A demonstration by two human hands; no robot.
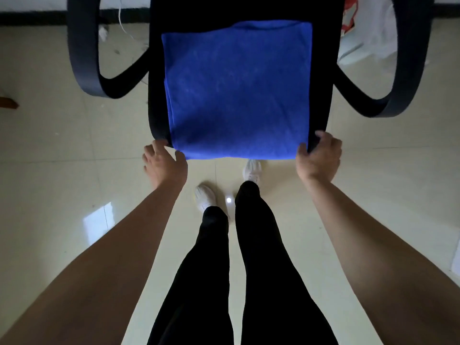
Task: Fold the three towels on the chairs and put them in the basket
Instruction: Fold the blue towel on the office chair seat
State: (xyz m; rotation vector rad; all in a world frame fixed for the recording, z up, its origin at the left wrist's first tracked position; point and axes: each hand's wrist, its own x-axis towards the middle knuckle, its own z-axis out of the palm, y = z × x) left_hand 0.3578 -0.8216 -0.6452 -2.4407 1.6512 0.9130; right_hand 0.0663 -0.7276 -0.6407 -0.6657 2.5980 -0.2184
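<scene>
A blue towel lies flat on the seat of a black office chair, folded into a rough square, with its near edge hanging slightly over the seat front. My left hand is at the towel's near left corner. Its fingers are spread and its thumb touches the cloth. My right hand is at the near right corner, with the thumb on the towel's edge and the fingers curled over the seat's corner. Whether it pinches the cloth is unclear. No basket is in view.
The chair's two curved black armrests flank the seat. My legs and white shoes stand on a glossy pale tiled floor just in front of the chair. A white bag with red print lies at the back right.
</scene>
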